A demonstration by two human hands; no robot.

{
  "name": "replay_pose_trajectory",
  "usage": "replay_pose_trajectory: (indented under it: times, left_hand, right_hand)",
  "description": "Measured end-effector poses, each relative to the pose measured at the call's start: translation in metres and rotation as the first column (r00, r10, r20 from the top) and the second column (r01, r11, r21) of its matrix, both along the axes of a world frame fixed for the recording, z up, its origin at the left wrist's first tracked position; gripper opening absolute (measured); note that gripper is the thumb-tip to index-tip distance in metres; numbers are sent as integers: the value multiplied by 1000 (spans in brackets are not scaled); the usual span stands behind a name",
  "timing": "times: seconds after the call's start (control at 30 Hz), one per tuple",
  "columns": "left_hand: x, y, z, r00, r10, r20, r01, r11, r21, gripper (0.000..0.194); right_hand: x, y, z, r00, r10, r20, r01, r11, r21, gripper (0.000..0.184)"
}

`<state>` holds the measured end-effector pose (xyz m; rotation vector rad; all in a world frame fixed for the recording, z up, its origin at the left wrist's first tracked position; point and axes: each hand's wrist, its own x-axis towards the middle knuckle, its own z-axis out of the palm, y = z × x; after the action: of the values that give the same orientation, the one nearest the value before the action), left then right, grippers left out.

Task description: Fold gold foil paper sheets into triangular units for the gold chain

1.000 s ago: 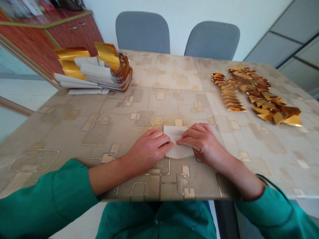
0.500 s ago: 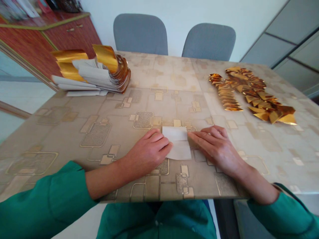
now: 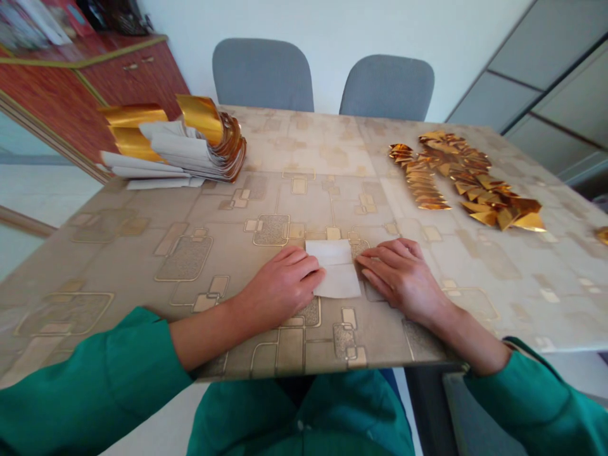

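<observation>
Lying beyond the paper (image 3: 338,280): stacked sheets (image 3: 183,149), gold pieces (image 3: 494,195).

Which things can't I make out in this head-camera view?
All in the head view:
Left edge of the pale paper: partly covered by the left hand.
The pale paper's underside: turned toward the table.
Gold piece, far right: cut off by the picture's edge.
Items on the cabinet: blurred, cut off at top left.
Grey chairs' seats: behind the table.

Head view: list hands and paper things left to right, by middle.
Bent gold and white paper stack, left hand, creased white rectangular paper, right hand, heap of folded shiny gold paper, partly visible gold piece.
</observation>
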<state>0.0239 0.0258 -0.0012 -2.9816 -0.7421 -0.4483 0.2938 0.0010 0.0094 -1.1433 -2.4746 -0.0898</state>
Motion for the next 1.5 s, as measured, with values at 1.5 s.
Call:
replay_pose_trajectory:
  times: [1.5]
  left_hand:
    - [0,14,1,980,189,60,-163,939,-304,20]
  right_hand:
    - [-41,12,-11,965,-31,-259,-72,922,-381,23]
